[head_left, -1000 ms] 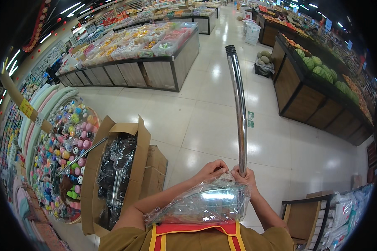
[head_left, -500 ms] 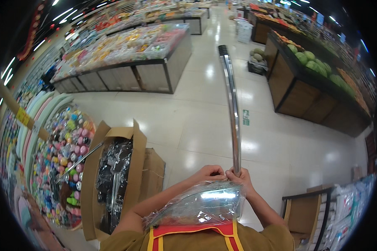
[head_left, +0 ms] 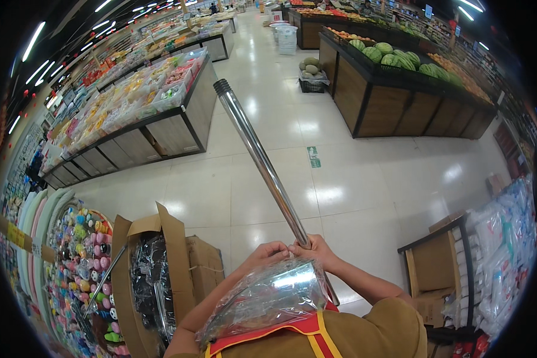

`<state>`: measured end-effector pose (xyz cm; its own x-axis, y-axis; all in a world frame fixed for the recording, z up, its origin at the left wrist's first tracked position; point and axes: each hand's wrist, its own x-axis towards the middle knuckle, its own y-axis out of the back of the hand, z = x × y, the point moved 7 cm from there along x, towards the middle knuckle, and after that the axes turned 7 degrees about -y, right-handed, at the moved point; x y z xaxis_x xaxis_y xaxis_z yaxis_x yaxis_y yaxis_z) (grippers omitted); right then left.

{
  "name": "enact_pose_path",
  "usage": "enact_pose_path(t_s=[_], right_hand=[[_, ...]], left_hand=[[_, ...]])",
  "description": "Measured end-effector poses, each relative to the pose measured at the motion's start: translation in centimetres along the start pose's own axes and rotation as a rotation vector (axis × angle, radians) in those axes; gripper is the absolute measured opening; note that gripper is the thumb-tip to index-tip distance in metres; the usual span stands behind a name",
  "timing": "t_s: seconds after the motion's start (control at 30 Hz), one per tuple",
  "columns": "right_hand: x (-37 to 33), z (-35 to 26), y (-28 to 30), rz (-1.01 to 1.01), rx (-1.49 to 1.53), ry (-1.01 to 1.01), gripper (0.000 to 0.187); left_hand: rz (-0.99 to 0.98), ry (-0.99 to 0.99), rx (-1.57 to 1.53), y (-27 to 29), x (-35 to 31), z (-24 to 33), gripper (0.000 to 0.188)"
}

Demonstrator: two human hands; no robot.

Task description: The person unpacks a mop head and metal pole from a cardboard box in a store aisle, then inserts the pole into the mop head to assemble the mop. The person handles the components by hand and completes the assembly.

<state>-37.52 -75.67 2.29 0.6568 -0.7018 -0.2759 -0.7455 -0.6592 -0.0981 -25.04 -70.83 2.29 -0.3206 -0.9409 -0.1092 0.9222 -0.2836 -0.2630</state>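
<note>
A shiny metal pole point(head_left: 262, 167) slants up and to the left, with a dark ribbed tip at its far end. My right hand point(head_left: 317, 250) is wrapped round its lower part, and a short length shows below the fist. Close beside it, my left hand point(head_left: 269, 253) has its fingers curled and pinched together, almost touching the right thumb. What lies in that pinch is too small to make out. Under both hands, against my apron point(head_left: 301, 327), rests a glossy sheet-like piece wrapped in clear plastic film point(head_left: 262, 298).
At my left stands an open carton point(head_left: 179, 256) of dark, plastic-wrapped parts, near a round display of colourful toys point(head_left: 95, 238). Packaged goods point(head_left: 185, 62) fill a stand ahead left; watermelons point(head_left: 391, 59) top a wooden stand right. A black-framed rack point(head_left: 471, 268) is near right.
The pole's tip has swung left, so the pole leans more, and its lower end now shows below my right hand. Both hands have shifted left; the view has turned rightward.
</note>
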Motion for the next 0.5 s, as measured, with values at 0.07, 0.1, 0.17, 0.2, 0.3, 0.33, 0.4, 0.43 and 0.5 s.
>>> enact_pose_path(t_s=[0.07, 0.1, 0.17, 0.2, 0.3, 0.33, 0.4, 0.43, 0.5], right_hand=[[-0.1, -0.5, 0.2, 0.012, -0.019, 0.010, 0.024], [-0.1, -0.9, 0.3, 0.025, -0.032, 0.027, 0.025], [-0.4, -2.1, 0.4, 0.039, -0.053, 0.061, 0.024], [-0.5, -3.1, 0.3, 0.040, -0.062, 0.078, 0.023], [0.0, -3.8, 0.4, -0.053, -0.101, 0.025, 0.021], [0.1, -3.7, 0.3, -0.101, -0.116, -0.010, 0.021], [0.2, -4.3, 0.2, -0.125, -0.150, -0.034, 0.023], [0.2, -4.4, 0.1, -0.138, -0.167, -0.047, 0.024], [0.7, -2.6, 0.4, -0.193, -0.206, -0.107, 0.023]], left_hand=[[0.033, -0.007, 0.014, 0.3, 0.1, -0.1, 0.014], [0.058, -0.014, 0.019, 0.6, 0.1, -0.1, 0.014], [0.093, -0.049, 0.027, 1.0, 0.2, -0.1, 0.014], [0.104, -0.077, 0.030, 1.3, 0.3, -0.2, 0.013], [0.115, -0.107, 0.035, 1.7, 0.5, -0.6, 0.013], [0.116, -0.108, 0.036, 1.8, 0.6, -0.7, 0.012], [0.132, -0.121, 0.075, 1.8, 0.6, -0.3, 0.012], [0.141, -0.128, 0.095, 1.8, 0.6, -0.1, 0.012], [0.152, -0.125, 0.062, 1.6, 0.4, 0.3, 0.013]])
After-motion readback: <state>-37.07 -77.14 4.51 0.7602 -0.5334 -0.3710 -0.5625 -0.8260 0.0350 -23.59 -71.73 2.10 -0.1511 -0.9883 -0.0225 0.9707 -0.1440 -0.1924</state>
